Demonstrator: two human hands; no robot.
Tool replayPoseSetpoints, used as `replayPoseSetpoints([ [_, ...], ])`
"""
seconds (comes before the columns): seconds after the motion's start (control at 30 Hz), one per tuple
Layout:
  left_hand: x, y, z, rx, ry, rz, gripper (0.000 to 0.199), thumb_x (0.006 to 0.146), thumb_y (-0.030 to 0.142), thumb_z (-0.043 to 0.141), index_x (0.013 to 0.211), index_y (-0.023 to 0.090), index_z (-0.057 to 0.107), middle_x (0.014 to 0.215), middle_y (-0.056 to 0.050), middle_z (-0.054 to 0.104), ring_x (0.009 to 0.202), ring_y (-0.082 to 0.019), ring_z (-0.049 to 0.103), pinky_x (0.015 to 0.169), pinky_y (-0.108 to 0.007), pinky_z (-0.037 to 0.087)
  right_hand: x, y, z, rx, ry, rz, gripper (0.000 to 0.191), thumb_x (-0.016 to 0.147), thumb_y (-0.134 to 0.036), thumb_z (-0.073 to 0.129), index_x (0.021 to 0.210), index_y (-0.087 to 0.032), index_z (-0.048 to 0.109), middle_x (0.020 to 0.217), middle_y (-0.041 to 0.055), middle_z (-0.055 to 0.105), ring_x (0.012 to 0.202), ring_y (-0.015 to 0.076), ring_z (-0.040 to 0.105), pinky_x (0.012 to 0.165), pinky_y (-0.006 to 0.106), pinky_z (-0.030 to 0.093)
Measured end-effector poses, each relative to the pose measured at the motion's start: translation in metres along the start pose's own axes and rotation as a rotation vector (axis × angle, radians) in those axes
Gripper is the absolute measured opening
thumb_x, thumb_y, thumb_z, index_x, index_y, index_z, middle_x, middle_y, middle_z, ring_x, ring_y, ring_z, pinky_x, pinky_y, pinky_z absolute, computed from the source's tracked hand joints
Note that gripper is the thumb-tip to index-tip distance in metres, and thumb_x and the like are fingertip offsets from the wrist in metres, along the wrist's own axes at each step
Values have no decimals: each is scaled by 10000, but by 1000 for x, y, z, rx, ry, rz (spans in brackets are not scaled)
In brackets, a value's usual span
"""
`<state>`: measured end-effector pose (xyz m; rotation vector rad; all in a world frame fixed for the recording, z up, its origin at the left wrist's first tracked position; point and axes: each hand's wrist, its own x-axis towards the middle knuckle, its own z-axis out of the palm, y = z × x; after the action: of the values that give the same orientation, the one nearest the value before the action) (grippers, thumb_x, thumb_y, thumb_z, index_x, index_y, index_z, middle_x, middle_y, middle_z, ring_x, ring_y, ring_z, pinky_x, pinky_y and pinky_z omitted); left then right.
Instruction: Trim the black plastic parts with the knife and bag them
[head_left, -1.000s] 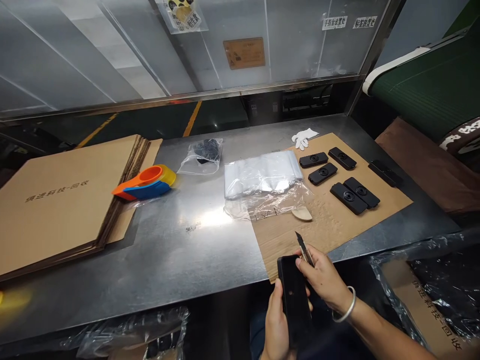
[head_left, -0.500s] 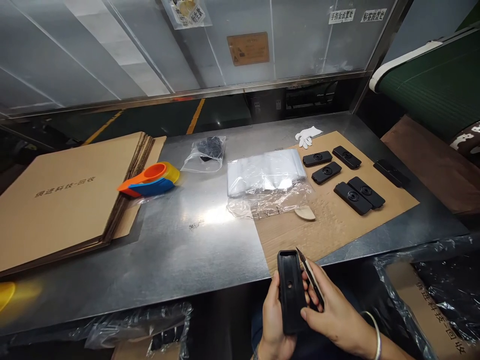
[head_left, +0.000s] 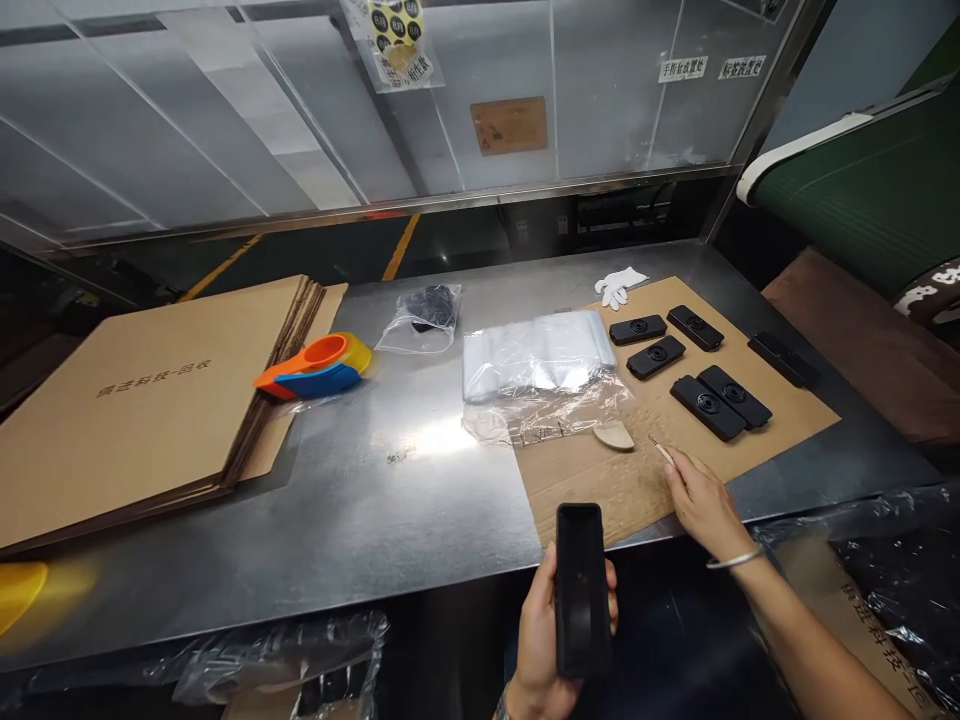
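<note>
My left hand (head_left: pixel 541 630) is wrapped round a long black plastic part (head_left: pixel 583 590), its hollow side facing up, at the table's front edge. To the right, my right hand (head_left: pixel 699 495) pinches a thin pointed tool (head_left: pixel 661 451) over the cardboard sheet (head_left: pixel 585 485). Near the tool's tip lies a beige wedge-shaped piece (head_left: pixel 613 435). Several black parts with round centres, among them one black part (head_left: pixel 656 356), rest on the cardboard beyond my right hand.
Clear plastic bags (head_left: pixel 536 355) lie mid-table, with a white glove (head_left: pixel 621 286) behind. A tape dispenser (head_left: pixel 319 367) touches stacked cardboard (head_left: pixel 150 400) at left. A bagged dark item (head_left: pixel 431 310) lies between. A green conveyor (head_left: pixel 862 190) stands at right.
My right hand has moved away from the black part, up and right over the cardboard, taking the pointed tool along. My left hand still holds the part. The view has shifted slightly.
</note>
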<state>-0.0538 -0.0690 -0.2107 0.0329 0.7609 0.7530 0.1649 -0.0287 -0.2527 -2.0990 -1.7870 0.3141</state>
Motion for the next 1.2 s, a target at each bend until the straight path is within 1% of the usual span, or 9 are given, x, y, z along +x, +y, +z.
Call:
replayPoseSetpoints([
  [0.23,3,-3,-7,24,-75,7,489,816,507,416,885,92,665,697,-82,623,506,-126,557,451,-223,416,26,16,15,-183,72,71,342,854,-213,404,1142,-134,570,816,127,528,798,264,486,695,375,382],
  [0.5,2,-2,-10,190,-29,50,571,789,580,405,740,82,680,696,-93,617,529,-125,530,485,-235,405,22,1,9,-28,36,29,354,904,-246,308,1144,-136,544,861,111,578,823,231,527,705,330,415],
  [0.6,-1,7,-6,542,2,161,485,790,533,465,842,107,692,701,-87,638,603,-156,548,572,-256,424,8,-23,-9,226,-121,-85,386,911,-389,332,1171,-174,518,864,50,627,794,175,582,680,256,454],
  [0.7,-5,18,-2,837,-47,291,335,748,378,610,1020,191,665,949,-87,667,898,-223,564,808,-305,410,-4,-49,-29,638,-425,-269,502,802,-499,514,1186,-176,521,946,43,640,850,183,590,729,258,457],
  [0.8,-7,28,-4,710,-53,216,402,722,363,638,1087,195,630,994,-103,657,876,-246,588,753,-325,431,-10,-64,-40,712,-526,-254,347,765,-470,579,927,-171,648,782,9,635,718,158,572,650,243,439],
  [0.9,-9,34,-11,407,-53,125,483,765,447,551,1139,143,584,859,-114,663,662,-209,608,580,-291,424,-20,-67,-37,660,-415,-125,291,816,-422,525,733,-162,624,594,-24,548,571,121,502,541,224,397],
  [0.97,-9,35,-14,284,-35,195,501,771,494,524,1098,122,599,850,-121,660,703,-212,605,594,-290,429,-31,-70,-30,620,-269,-109,268,829,-394,513,719,-167,603,582,-19,531,549,122,491,526,232,399],
  [1.1,-8,31,-13,145,61,372,476,724,528,577,996,139,614,840,-107,661,797,-226,597,695,-334,458,-57,-81,-14,574,84,-232,105,843,-271,514,872,-197,582,710,38,602,635,168,569,593,277,461],
  [1.2,-6,26,-10,132,148,478,397,696,364,680,1027,172,574,908,-81,650,881,-214,585,795,-343,441,-68,-86,-10,593,151,-395,146,842,-209,520,985,-201,545,834,81,641,774,207,614,686,313,492],
])
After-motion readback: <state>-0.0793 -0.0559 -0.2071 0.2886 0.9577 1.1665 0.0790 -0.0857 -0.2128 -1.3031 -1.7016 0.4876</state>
